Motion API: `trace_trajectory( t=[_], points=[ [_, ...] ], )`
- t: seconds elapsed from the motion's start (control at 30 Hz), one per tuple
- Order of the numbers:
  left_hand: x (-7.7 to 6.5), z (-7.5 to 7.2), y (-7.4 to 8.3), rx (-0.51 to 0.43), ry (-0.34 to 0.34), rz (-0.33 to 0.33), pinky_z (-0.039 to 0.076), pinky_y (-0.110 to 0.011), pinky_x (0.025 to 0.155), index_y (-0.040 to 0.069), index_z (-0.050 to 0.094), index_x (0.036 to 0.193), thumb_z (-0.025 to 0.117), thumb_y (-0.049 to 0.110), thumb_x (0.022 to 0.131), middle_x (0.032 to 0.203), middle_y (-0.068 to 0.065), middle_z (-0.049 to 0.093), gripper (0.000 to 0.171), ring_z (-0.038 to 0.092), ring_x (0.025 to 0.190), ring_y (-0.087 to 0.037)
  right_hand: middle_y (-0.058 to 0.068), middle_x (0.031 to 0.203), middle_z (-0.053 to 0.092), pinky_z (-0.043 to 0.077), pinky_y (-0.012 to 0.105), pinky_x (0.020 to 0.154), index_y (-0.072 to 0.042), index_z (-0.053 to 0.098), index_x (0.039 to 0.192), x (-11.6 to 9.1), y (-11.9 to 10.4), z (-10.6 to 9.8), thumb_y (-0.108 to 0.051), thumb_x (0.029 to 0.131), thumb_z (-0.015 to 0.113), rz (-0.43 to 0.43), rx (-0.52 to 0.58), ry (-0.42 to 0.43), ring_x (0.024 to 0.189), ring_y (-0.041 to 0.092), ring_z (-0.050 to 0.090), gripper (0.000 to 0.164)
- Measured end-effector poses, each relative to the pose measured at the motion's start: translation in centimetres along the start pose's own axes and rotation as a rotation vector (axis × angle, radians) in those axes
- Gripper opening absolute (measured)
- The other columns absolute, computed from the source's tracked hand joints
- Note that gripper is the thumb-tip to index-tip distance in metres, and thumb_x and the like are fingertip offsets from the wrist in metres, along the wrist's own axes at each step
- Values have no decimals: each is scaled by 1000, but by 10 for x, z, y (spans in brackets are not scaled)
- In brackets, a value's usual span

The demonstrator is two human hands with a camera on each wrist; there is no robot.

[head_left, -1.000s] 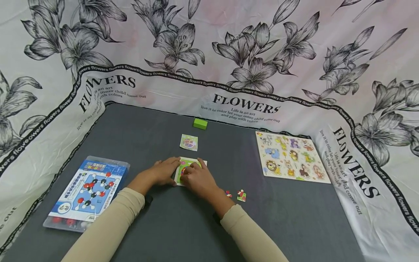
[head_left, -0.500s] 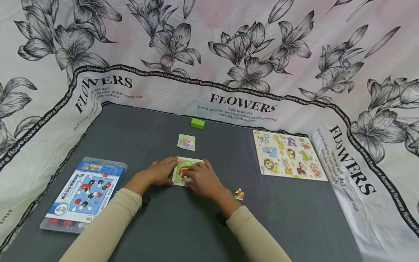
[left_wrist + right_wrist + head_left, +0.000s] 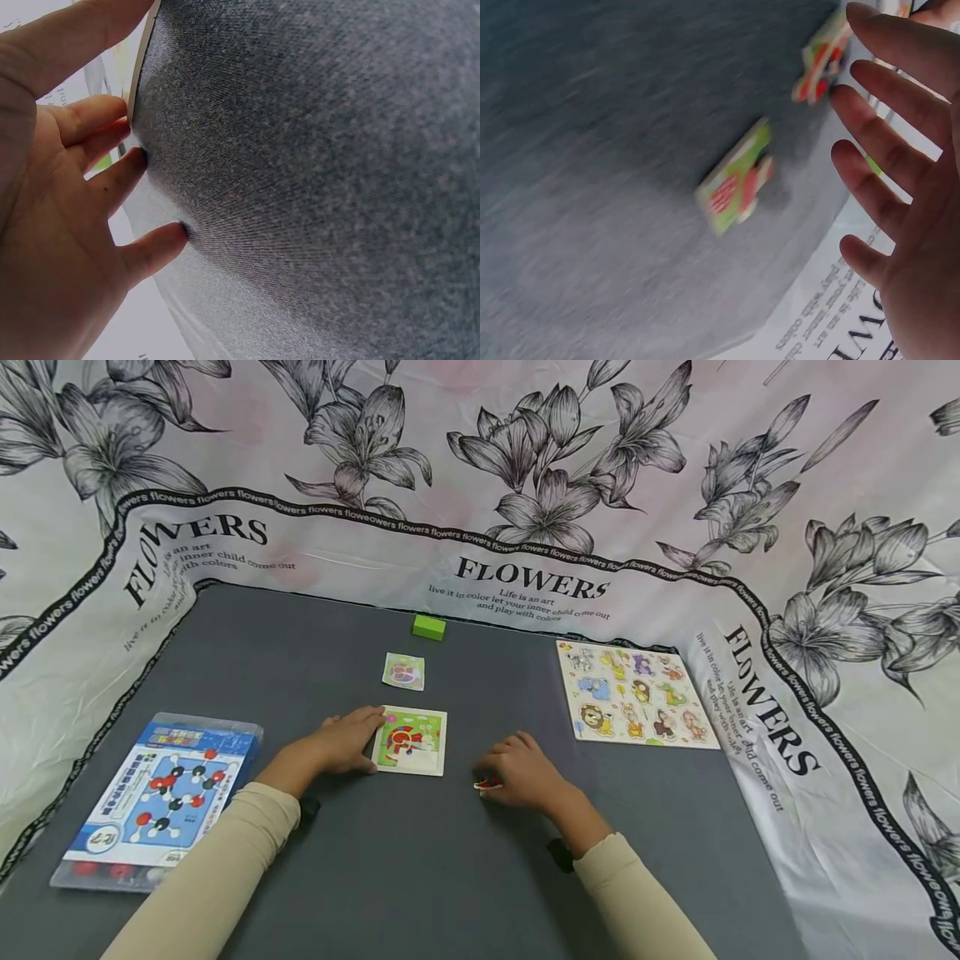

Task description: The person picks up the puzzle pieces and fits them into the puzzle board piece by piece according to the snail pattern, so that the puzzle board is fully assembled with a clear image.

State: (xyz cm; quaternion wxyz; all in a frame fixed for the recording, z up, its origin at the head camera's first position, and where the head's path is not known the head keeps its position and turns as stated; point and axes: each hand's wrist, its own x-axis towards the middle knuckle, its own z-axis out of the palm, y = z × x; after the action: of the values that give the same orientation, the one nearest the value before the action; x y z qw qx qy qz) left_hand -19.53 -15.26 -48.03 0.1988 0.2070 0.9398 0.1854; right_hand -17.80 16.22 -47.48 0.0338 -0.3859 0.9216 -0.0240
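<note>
A small square jigsaw puzzle (image 3: 408,742) with a pale border lies on the table, a red figure on its green picture and a bare patch at lower right. My left hand (image 3: 341,743) rests at its left edge, thumb and fingers touching the rim (image 3: 139,71). To the right, my right hand (image 3: 521,772) is low over the table, partly covering a red puzzle piece (image 3: 487,785). In the right wrist view its fingers (image 3: 877,165) are spread. One green-and-red piece (image 3: 735,180) lies apart from them; another piece (image 3: 825,64) is near the fingertips, contact unclear.
A small picture card (image 3: 403,672) and a green block (image 3: 429,627) lie behind the puzzle. An animal puzzle board (image 3: 637,693) is at back right. A boxed molecule model set (image 3: 161,802) lies at left. Floral cloth (image 3: 525,577) stands behind the table.
My right hand has left the puzzle and moved right to the loose pieces, uncovering the red figure. The left hand stays at the puzzle's left edge. The head view has shifted slightly.
</note>
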Motion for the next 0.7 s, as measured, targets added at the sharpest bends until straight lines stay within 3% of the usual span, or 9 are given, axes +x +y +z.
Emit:
trace_trajectory(
  t=[0.37, 0.7],
  points=[
    [-5, -4, -6, -11, 12, -7, 21, -68, 108, -3, 31, 149, 76, 26, 85, 157, -22, 22, 83, 22, 145, -39, -3, 103, 68, 33, 61, 105, -21, 74, 107, -7, 8, 7, -28, 84, 76, -6, 43, -1, 105, 24, 58, 24],
    [-1, -1, 0, -7, -7, 1, 20, -68, 108, -3, 32, 148, 77, 27, 84, 157, -21, 23, 83, 21, 145, -37, -4, 97, 67, 33, 59, 105, -21, 73, 108, 3, -2, 2, -29, 83, 77, -34, 28, 40, 100, 21, 59, 26]
  ],
)
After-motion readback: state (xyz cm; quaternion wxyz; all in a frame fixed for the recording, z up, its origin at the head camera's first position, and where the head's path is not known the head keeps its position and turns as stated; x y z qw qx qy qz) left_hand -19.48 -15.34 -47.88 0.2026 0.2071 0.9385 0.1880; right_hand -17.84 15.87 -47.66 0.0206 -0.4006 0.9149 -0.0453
